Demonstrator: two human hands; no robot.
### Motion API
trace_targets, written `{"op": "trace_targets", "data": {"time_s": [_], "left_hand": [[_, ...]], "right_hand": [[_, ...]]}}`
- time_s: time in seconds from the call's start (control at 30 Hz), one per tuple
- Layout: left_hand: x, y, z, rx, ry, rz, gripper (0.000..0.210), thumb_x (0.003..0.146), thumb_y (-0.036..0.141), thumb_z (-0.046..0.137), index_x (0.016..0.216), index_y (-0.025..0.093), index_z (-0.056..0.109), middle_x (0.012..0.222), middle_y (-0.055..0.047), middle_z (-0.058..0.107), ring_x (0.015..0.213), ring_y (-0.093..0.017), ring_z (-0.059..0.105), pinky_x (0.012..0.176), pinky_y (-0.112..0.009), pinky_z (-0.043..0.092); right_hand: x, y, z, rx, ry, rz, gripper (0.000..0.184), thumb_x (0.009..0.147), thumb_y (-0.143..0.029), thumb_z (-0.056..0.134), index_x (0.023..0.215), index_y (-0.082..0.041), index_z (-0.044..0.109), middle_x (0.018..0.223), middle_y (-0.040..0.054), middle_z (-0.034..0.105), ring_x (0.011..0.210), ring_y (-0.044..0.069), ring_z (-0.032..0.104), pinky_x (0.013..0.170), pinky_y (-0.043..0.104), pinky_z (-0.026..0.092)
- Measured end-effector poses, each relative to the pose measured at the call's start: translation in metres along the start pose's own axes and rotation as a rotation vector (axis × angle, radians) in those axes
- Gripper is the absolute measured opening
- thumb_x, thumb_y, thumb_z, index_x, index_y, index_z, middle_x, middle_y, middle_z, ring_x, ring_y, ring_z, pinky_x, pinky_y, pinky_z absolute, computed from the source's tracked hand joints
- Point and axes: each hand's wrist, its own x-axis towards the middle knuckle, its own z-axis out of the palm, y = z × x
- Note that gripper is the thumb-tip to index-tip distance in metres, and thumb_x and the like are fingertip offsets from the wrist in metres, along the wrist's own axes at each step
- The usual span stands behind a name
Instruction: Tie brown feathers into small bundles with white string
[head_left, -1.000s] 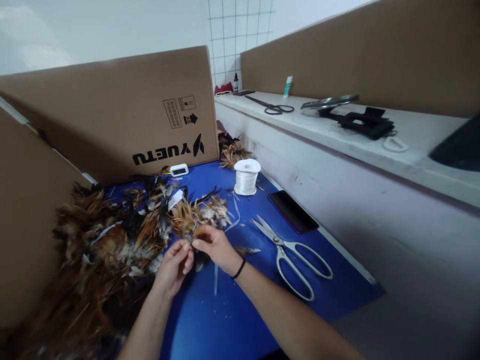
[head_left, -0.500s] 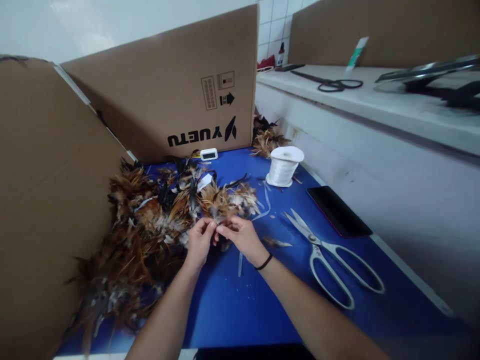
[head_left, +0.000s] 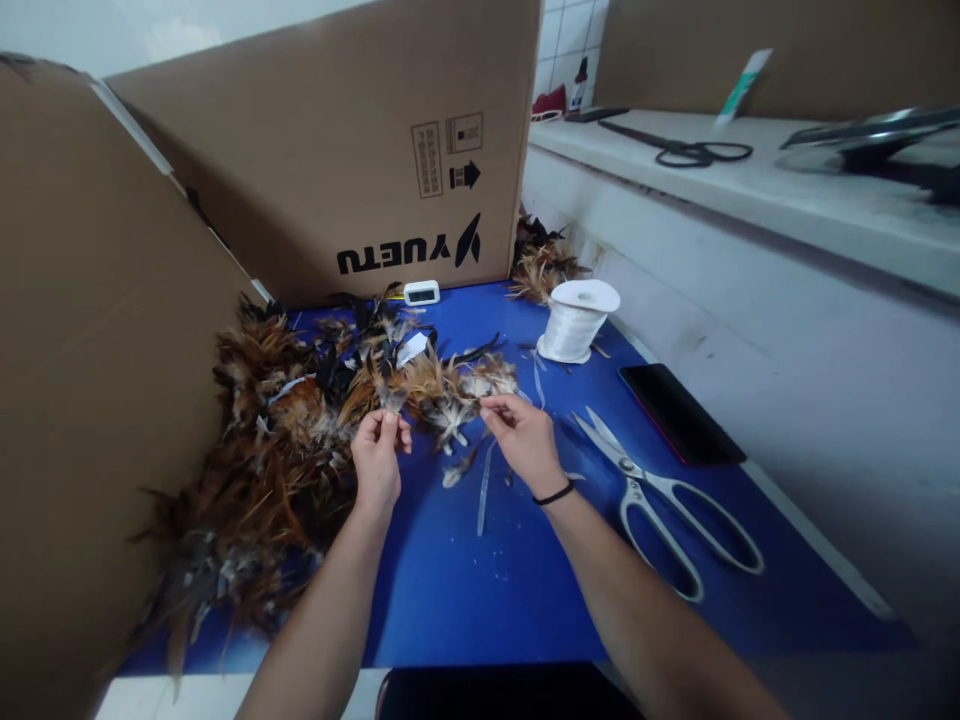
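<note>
My left hand (head_left: 379,455) is closed in a pinch on a small grey feather (head_left: 391,398), its fluffy end pointing up from thumb and forefinger. My right hand (head_left: 525,438), a dark band at its wrist, has thumb and forefinger together at the edge of a bunch of brown and white feathers (head_left: 450,410); what lies between its fingertips is too small to make out. A loose feather (head_left: 457,470) rests on the blue table between both hands. Beside it runs a short clear strip of ribbon (head_left: 484,490).
A big feather pile (head_left: 277,480) spreads along the left, against cardboard (head_left: 322,170). Right of my hands are a white ribbon spool (head_left: 576,322), metal scissors (head_left: 637,480) and a dark phone (head_left: 679,412). A small white timer (head_left: 421,293) stands at the back. Black scissors (head_left: 682,150) lie on the ledge.
My hands were together over the feathers and are now apart, the left with the grey feather, the right farther right. The view has shifted slightly.
</note>
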Motion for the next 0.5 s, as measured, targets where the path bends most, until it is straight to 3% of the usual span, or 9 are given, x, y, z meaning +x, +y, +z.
{"op": "trace_targets", "data": {"time_s": [0.2,0.37,0.5], "left_hand": [[0.004,-0.003,-0.002,-0.028,0.032,0.005,0.022,0.074,0.034,0.066,0.074,0.016,0.054,0.062,0.002,0.056,0.048,-0.006,0.050,0.042,-0.017,0.040],[0.005,-0.006,-0.003,-0.040,0.042,0.010,0.022,0.074,0.035,0.066,0.074,0.016,0.054,0.061,0.002,0.055,0.048,-0.007,0.050,0.041,-0.017,0.039],[0.005,-0.007,-0.005,-0.035,0.049,0.009,0.021,0.076,0.034,0.065,0.075,0.016,0.054,0.062,0.002,0.056,0.049,-0.007,0.051,0.042,-0.017,0.040]], "right_hand": [[0.000,-0.008,0.016,-0.299,-0.203,-0.195,0.015,0.078,-0.015,0.052,0.082,-0.019,0.066,0.084,0.0034,0.064,0.074,0.015,0.059,0.072,0.026,0.045],[0.012,-0.017,0.028,-0.549,-0.231,-0.142,0.017,0.080,-0.016,0.050,0.088,-0.021,0.065,0.088,0.0035,0.065,0.080,0.016,0.060,0.076,0.026,0.044],[0.014,-0.019,0.038,-0.651,-0.340,-0.185,0.015,0.083,-0.021,0.051,0.091,-0.021,0.064,0.093,0.0033,0.065,0.080,0.015,0.061,0.074,0.025,0.043]]}}
